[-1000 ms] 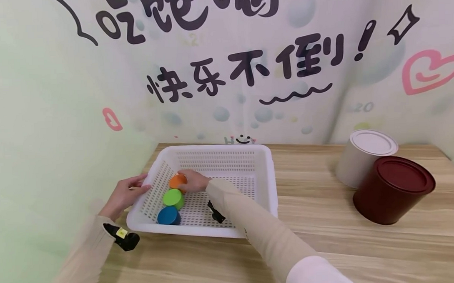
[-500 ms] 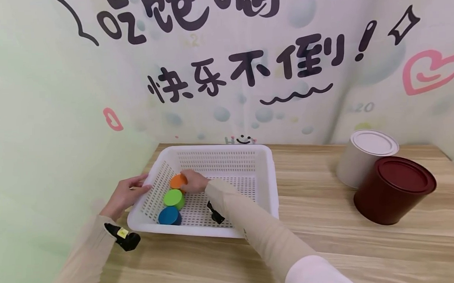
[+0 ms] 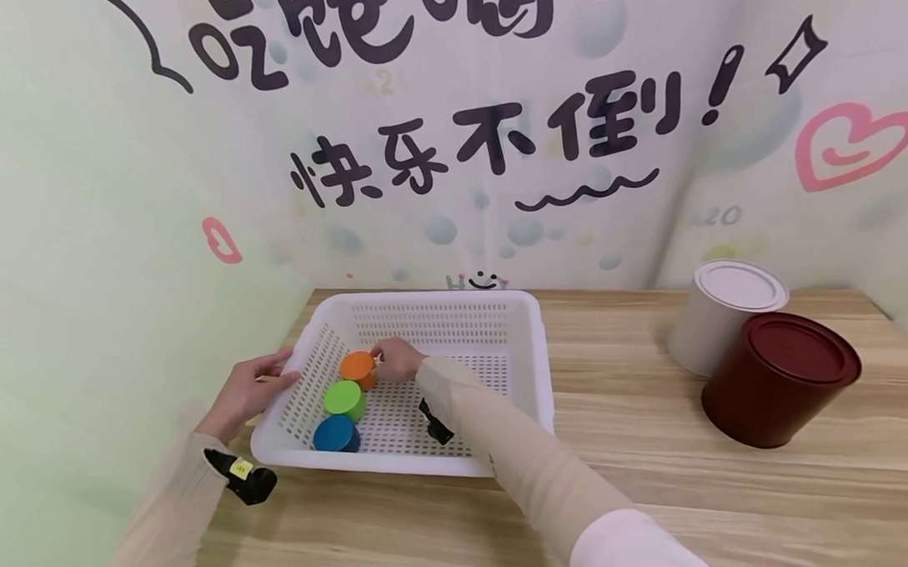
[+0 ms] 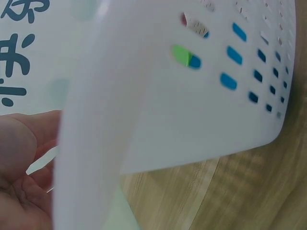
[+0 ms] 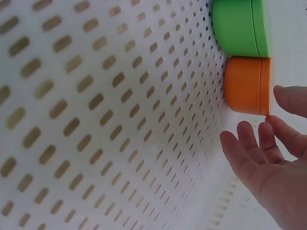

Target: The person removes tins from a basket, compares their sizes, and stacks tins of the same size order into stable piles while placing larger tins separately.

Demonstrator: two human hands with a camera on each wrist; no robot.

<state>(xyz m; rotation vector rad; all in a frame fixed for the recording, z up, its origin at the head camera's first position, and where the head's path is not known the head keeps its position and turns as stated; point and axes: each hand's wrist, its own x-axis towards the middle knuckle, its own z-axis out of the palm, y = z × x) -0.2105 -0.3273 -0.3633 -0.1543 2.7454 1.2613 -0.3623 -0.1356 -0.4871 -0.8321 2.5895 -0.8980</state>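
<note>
Inside a white perforated plastic basket [image 3: 532, 372], an orange round lidded tin [image 3: 358, 367], a green one [image 3: 345, 399] and a blue one [image 3: 336, 434] stand in a row along the left wall. My right hand [image 3: 399, 360] is just right of the orange tin. In the right wrist view its fingers [image 5: 245, 139] are loosely spread, with a fingertip at the tin's lid edge; whether it touches I cannot tell. My left hand [image 3: 247, 392] rests on the basket's left rim, thumb and fingers apart; the rim partly hides it in the left wrist view.
On the wooden table [image 3: 615, 378], a white lidded can [image 3: 714, 324] and a dark red lidded can [image 3: 773, 389] stand at the right. A printed wall [image 3: 489, 224] rises behind the table, and a pale green wall [image 3: 110, 329] is close on the left.
My right hand has let go of the orange tin and drawn slightly right of it. The tins keep their row, and my left hand stays on the rim.
</note>
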